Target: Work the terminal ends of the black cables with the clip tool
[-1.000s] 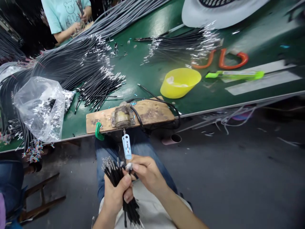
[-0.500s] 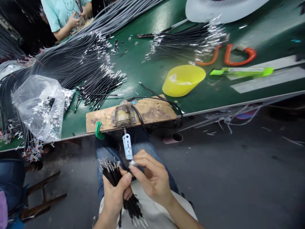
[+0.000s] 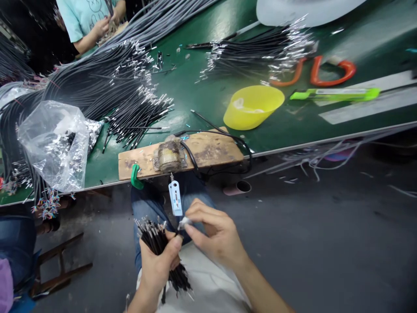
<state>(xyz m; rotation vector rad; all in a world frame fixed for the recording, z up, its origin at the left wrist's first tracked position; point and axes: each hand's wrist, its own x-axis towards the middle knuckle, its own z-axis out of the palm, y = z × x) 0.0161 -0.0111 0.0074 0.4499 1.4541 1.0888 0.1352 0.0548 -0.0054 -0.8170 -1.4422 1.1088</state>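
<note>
My left hand is closed round a bundle of short black wires with metal tips, held over my lap. My right hand pinches the silver tip of one wire pulled out of the bundle. Just above that tip hangs a small light-blue tool from a metal fixture on a wooden board clamped to the table edge.
The green table carries large heaps of black cables, a clear plastic bag, a yellow bowl, orange-handled scissors and a green knife. Another person in a teal shirt works at the far side.
My right hand has drawn a single wire tip out of the bundle and shifted slightly right and down. The left hand lowered the bundle a little.
</note>
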